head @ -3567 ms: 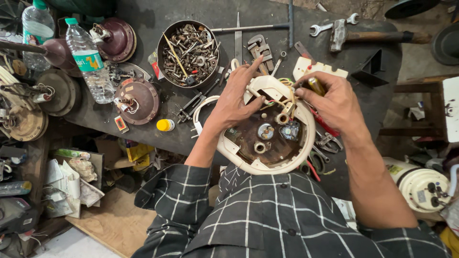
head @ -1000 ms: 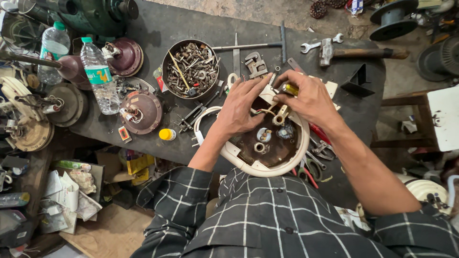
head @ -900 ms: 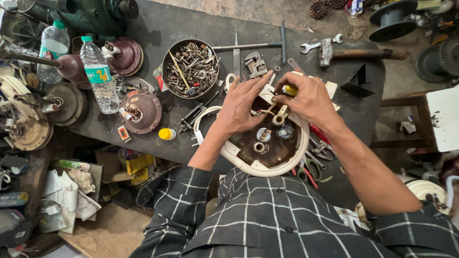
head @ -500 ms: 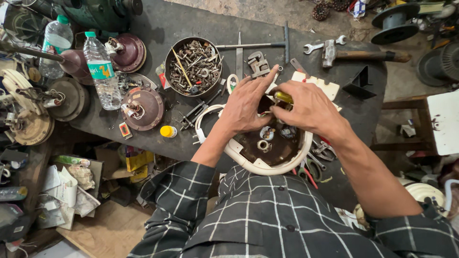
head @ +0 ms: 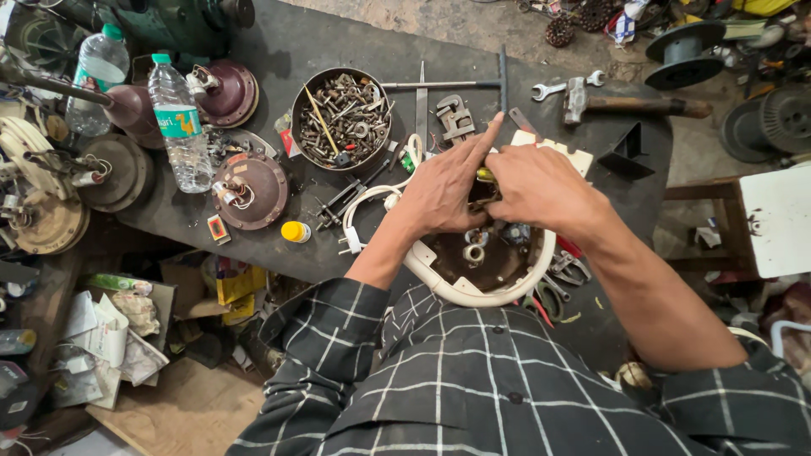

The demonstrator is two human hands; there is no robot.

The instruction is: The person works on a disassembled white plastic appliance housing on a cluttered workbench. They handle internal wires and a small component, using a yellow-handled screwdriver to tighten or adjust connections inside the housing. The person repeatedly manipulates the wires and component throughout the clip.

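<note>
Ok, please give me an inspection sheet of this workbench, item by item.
Surface: dark workbench, stained, crowded.
Job's things: round cream housing at the near edge, open side up, metal parts inside.
Clutter: bowl of screws and bolts, two plastic bottles, maroon motor covers, hammer, spanner, small yellow cap.
Grips: left hand and right hand close together over the housing, around a small yellow-tipped part; hold hidden.
Cables: white cord with plug left of the housing.
Surroundings: papers and boxes on the floor, spools beyond.
</note>
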